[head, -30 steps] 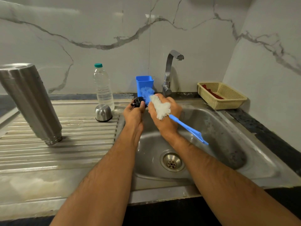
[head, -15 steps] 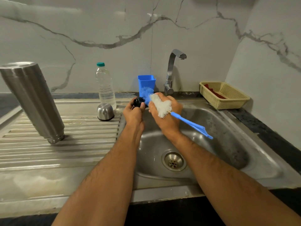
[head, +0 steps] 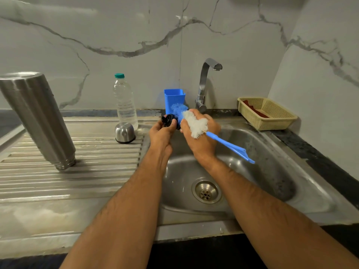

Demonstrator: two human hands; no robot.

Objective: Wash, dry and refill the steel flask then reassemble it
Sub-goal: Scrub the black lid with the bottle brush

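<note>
Over the sink's back left corner, my left hand (head: 162,133) grips a small black flask stopper (head: 168,120). My right hand (head: 202,137) holds a blue bottle brush (head: 196,124) by its white bristles, its blue tip against the stopper and its handle pointing down right over the basin. The steel flask body (head: 37,117) stands upside down on the ribbed drainboard at far left. Its steel cap cup (head: 125,132) sits mouth down near the basin's left rim.
A clear water bottle (head: 125,101) with a green cap stands behind the cup. A blue plastic holder (head: 174,98) and the tap (head: 205,84) are at the back of the sink (head: 272,171). A beige basket (head: 269,115) sits at right by the side wall.
Both hands stay together at the same spot over the sink; the brush handle has swung slightly up and right. The flask body, cup and bottle have not moved.
</note>
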